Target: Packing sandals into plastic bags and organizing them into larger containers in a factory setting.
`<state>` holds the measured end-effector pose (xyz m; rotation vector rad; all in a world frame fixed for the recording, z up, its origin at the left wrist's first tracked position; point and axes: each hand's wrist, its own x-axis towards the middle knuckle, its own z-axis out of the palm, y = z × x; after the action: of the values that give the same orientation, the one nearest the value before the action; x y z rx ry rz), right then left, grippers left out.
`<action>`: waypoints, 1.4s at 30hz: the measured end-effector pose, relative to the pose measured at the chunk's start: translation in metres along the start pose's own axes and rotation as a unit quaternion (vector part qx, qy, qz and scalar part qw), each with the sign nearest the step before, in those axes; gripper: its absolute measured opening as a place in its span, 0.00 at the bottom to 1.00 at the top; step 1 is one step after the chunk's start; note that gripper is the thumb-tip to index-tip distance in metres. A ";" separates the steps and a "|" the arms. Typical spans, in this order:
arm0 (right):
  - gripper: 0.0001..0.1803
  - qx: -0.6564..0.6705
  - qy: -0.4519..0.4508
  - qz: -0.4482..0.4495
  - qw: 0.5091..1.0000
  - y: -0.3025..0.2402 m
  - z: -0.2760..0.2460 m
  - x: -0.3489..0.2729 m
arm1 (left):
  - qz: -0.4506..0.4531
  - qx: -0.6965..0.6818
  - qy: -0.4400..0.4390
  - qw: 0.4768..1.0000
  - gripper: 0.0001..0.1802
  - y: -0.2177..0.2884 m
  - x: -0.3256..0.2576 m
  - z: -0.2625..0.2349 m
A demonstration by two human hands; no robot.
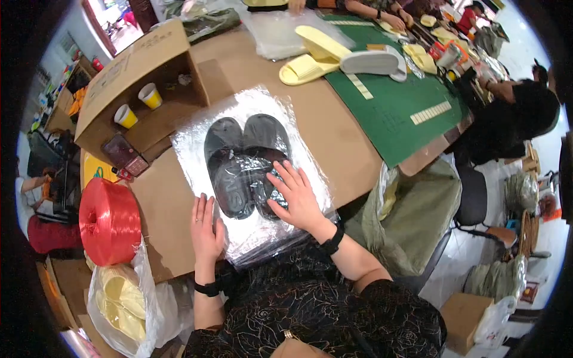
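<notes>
A pair of black slippers [224, 140] lies on the table in front of me, with shiny clear film over at least their lower part. Under and around them spreads a clear plastic bag [194, 154], on what looks like a stack of such bags at the near edge. My right hand [296, 198] rests with spread fingers on the film over the right slipper's lower end. My left hand [206, 231] lies open, fingers stretched, at the bag's lower left edge beside the left slipper. Neither hand grips anything.
An open cardboard box [140, 65] with two paper cups stands far left, a phone [124, 153] by it. Nearer is a red twine roll [110, 221]. Yellow slippers [307, 68] and a grey slipper [371, 63] lie near a green mat [382, 113]. Other people work beyond.
</notes>
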<state>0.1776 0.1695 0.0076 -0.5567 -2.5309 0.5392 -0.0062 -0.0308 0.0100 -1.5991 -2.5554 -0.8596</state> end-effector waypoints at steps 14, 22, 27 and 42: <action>0.31 0.015 0.002 -0.010 1.000 -0.003 0.005 -0.001 | -0.008 -0.020 0.039 0.999 0.29 -0.006 -0.004 0.003; 0.30 0.013 -0.001 -0.004 1.000 -0.003 0.005 -0.001 | 0.007 -0.008 0.037 0.999 0.28 -0.003 -0.005 0.000; 0.31 0.005 -0.001 -0.011 1.000 -0.001 0.005 0.001 | 0.016 -0.017 0.049 0.999 0.28 -0.004 -0.002 0.001; 0.29 0.007 0.018 -0.007 1.000 -0.005 0.006 -0.003 | 0.034 -0.013 0.060 0.998 0.28 -0.008 -0.010 0.002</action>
<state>0.1748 0.1624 0.0039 -0.5377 -2.4946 0.5357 -0.0077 -0.0406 0.0022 -1.5799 -2.4055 -0.9556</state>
